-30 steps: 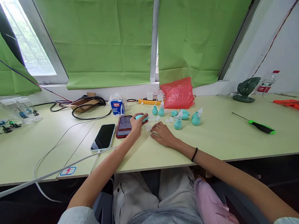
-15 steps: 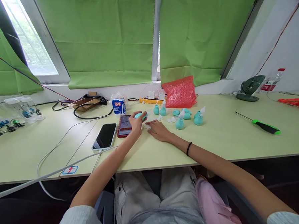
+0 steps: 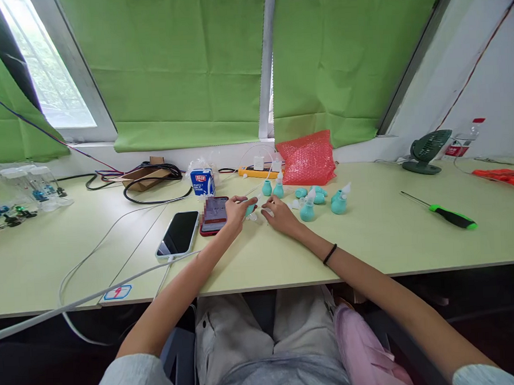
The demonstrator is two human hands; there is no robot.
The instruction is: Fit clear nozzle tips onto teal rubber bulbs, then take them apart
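Head view: left hand (image 3: 236, 212) holds a now-tilted teal bulb (image 3: 250, 209); right hand (image 3: 283, 217), fingers narrow, contents unclear.

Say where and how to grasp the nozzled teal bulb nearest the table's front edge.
Probably pinch the bulb by its round body from the near side: it stands upright, its narrow nozzle leaning right, and other teal pieces lie behind.
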